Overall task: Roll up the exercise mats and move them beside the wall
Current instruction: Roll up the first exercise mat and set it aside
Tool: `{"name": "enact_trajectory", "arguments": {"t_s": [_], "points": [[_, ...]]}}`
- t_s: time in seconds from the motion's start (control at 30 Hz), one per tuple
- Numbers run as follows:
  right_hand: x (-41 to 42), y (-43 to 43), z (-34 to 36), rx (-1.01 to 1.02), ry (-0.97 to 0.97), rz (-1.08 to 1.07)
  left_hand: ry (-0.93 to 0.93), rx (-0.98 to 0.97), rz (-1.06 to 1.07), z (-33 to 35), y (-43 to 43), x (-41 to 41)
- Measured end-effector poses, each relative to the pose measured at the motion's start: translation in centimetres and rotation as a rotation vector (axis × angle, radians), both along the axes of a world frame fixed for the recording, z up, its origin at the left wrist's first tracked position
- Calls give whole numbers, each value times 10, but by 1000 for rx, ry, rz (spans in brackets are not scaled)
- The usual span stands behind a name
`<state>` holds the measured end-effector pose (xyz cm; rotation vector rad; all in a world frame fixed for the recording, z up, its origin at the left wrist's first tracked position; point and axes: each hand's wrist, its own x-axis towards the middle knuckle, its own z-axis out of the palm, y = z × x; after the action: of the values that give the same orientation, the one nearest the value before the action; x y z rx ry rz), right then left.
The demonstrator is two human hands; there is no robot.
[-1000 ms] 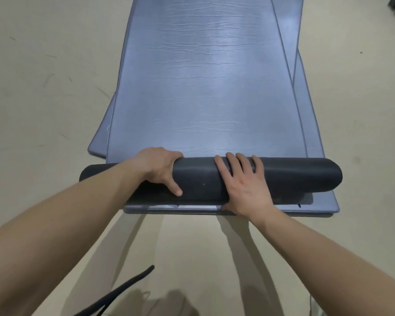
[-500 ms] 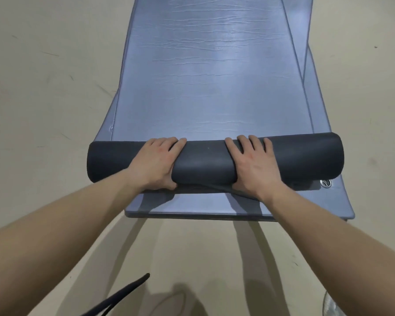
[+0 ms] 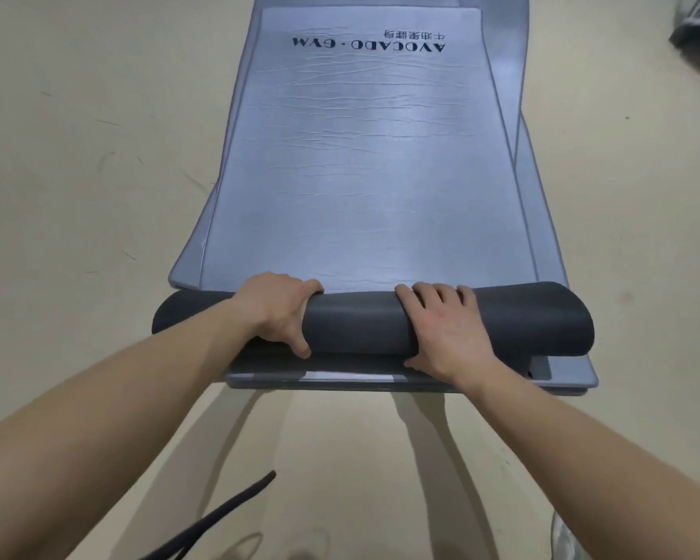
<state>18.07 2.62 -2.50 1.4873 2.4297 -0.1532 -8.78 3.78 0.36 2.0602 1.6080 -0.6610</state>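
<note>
the beige floor [image 3: 98,204] takes up most of the view, and on it there's a stack of blue-grey exercise mats running away from you. the top mat [image 3: 364,175] lies flat for most of its length, with the "avocado · gym" print [image 3: 368,44] way up at the far end, and the lower mats [image 3: 566,373] poke out around it at the sides and at the near edge. only the near end of the top mat is wound up so far, into a dark roll [image 3: 360,325] lying crosswise on the stack, so i'd say you're early in step one, rolling the first mat. your left hand [image 3: 277,313] has its fingers curled over the far side of the roll with the thumb down the near face, clamped on it. your right hand [image 3: 445,329] lies flatter, fingers a bit spread over the top, palm pressing and thumb tucked low on the near side. next you'd want to push both hands forward evenly so the roll stays tight and square to the mat edges; the ends look slightly uneven, so watch for it coning. no wall shows here, so the carry part comes much later. there's a black strap [image 3: 219,519] on the floor close to you, well apart from the mats.
</note>
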Motion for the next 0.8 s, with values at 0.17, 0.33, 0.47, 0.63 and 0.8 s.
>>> {"name": "enact_trajectory", "arguments": {"t_s": [0.17, 0.33, 0.47, 0.63, 0.8], "points": [[0, 33, 1, -102, 27, 13, -4, 100, 30, -13, 1, -4], [-2, 56, 7, -144, 47, 45, 18, 343, 0, -24, -12, 9], [0, 30, -6, 156, 17, 39, -110, 127, 53, -3, 27, 0], [-8, 64, 5, 36, -22, 58, 27, 463, 16, -28, 5, 2], [-11, 95, 12, -27, -28, 43, 72, 593, -54, -46, 10, -2]]}}
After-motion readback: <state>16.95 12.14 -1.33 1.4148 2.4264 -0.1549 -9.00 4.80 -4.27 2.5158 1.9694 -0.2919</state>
